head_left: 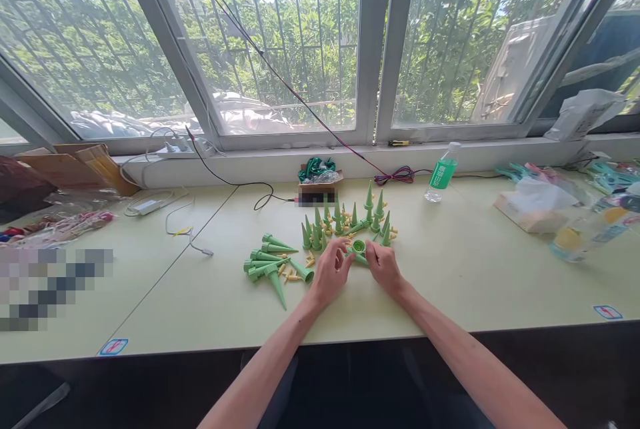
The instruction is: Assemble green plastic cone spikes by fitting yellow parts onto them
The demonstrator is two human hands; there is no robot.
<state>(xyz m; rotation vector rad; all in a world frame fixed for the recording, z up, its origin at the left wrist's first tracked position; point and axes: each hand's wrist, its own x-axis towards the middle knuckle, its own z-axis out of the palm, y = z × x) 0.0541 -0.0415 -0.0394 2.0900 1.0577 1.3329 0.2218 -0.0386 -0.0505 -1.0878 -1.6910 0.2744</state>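
Between my hands is a green plastic watering spike (pixel 359 247), its round open end facing up toward me. My right hand (pixel 386 268) is closed around its right side. Close by on the left, my left hand (pixel 330 270) has its fingers curled and thumb bent in toward the spike; what its fingertips hold is hidden. A loose pile of green cone spikes (pixel 265 268) lies left of my hands. Behind them, several green spikes (pixel 316 237) stand point up, with small yellow tube pieces (pixel 310 260) scattered among them and beside the left pile.
A small cardboard box (pixel 320 184) with green material stands by the sill. Farther right are a water bottle (pixel 441 174), a tissue box (pixel 530 206) and another bottle (pixel 583 237). Cables (pixel 240 184) and a white cord (pixel 193 236) lie on the pale table (pixel 465 282).
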